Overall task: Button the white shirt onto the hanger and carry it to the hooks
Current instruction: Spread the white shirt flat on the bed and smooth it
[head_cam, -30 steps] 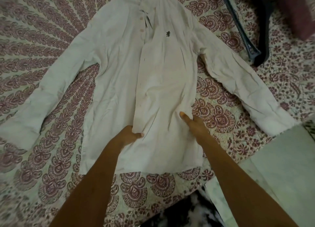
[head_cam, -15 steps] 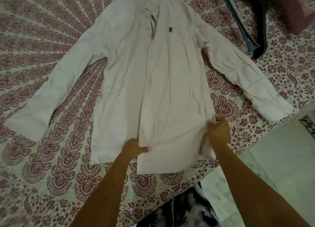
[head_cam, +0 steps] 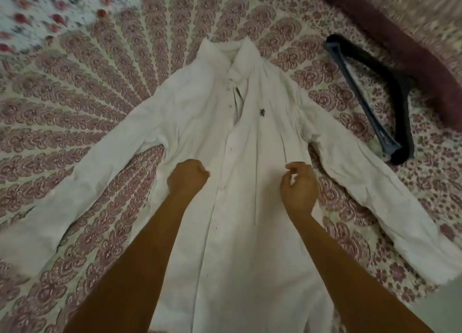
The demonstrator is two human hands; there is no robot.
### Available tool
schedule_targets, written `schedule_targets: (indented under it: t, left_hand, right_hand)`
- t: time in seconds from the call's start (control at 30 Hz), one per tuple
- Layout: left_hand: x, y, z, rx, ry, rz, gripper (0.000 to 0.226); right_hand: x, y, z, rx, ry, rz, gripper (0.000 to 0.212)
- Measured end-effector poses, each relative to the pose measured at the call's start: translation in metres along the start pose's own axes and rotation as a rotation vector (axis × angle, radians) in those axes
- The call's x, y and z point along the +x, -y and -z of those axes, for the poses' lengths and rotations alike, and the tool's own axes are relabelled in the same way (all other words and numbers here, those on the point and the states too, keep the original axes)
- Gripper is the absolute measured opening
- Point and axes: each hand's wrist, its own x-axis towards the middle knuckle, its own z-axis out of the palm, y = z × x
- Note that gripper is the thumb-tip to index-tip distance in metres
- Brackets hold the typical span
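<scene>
Shirt (head_cam: 252,220) is lying front-up on the patterned bedspread (head_cam: 75,112), with its collar toward the far edge and its hem running toward the near edge under the person's arms. Both sleeves are spreading out toward the left and right sides. By the look of it, the person is working through an early step: smoothing and squaring the garment before the hanger goes in. No buttoning is underway yet, since the front is gaping open just below the collar.

The left hand (head_cam: 187,180) is resting on the left front panel, just left of the button strip (head_cam: 221,187). Its fingers are curling tight into a fist and seem to be bunching a little cloth, though they are hiding what is inside. The right hand (head_cam: 298,186) is sitting on the right front panel, thumb and forefinger closing on a raised fold that is running up toward the chest logo (head_cam: 261,112). The shirt's middle is thus lying directly beneath and between the two hands, while collar and shoulders are sitting well beyond them.

The hanger (head_cam: 402,112) is lying near the far right corner, apart from the right sleeve and just beside a dark red cushion (head_cam: 412,57). The next move is probably calling for releasing the cloth, reaching right for the hanger, and sliding it into the shoulders through the open neck.
</scene>
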Motion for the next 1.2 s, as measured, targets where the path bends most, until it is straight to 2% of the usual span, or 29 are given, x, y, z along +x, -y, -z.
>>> schedule_targets:
  t: [0.2, 0.33, 0.43, 0.5, 0.6, 0.7, 0.77, 0.83, 0.9, 0.97, 1.0, 1.1, 1.2]
  left_hand:
    - [0.110, -0.042, 0.036, -0.036, -0.355, -0.060, 0.016]
    - [0.181, -0.047, 0.061, 0.115, -0.461, 0.008, 0.027]
    - [0.230, -0.038, 0.073, 0.156, -0.444, 0.129, 0.040]
    - [0.251, -0.026, 0.074, 0.100, -0.388, 0.174, 0.046]
    - [0.276, -0.015, 0.071, -0.053, -0.293, 0.054, 0.049]
    - [0.287, -0.006, 0.085, -0.072, -0.160, -0.066, 0.020]
    - [0.296, 0.002, 0.098, 0.004, -0.061, -0.143, 0.007]
    - [0.304, 0.009, 0.108, 0.044, -0.075, -0.143, 0.010]
    - [0.310, 0.011, 0.110, 0.021, -0.166, -0.107, 0.028]
    - [0.307, 0.010, 0.104, 0.027, -0.177, -0.034, 0.055]
    - [0.305, 0.009, 0.100, 0.045, -0.165, -0.015, 0.057]
    - [0.302, 0.003, 0.096, 0.125, -0.207, -0.016, 0.036]
    - [0.301, 0.003, 0.119, 0.185, -0.398, 0.047, 0.022]
  right_hand:
    - [0.119, 0.060, -0.062, 0.084, 0.163, 0.189, 0.019]
    - [0.187, 0.097, -0.096, 0.078, 0.261, 0.324, 0.033]
    - [0.235, 0.121, -0.133, 0.026, 0.397, 0.441, 0.051]
    - [0.256, 0.134, -0.154, -0.140, 0.561, 0.514, 0.064]
    - [0.279, 0.145, -0.179, -0.447, 0.720, 0.568, 0.070]
    - [0.295, 0.144, -0.193, -0.505, 0.646, 0.567, 0.038]
    - [0.306, 0.147, -0.193, -0.279, 0.564, 0.455, 0.020]
    - [0.320, 0.158, -0.189, -0.071, 0.510, 0.357, 0.010]
    - [0.328, 0.166, -0.188, -0.016, 0.465, 0.332, 0.006]
    - [0.325, 0.164, -0.196, 0.033, 0.466, 0.306, 0.007]
    - [0.319, 0.160, -0.200, 0.070, 0.501, 0.303, 0.016]
    - [0.296, 0.138, -0.205, 0.121, 0.621, 0.347, 0.054]
    - [0.279, 0.112, -0.195, 0.031, 0.528, 0.541, 0.058]
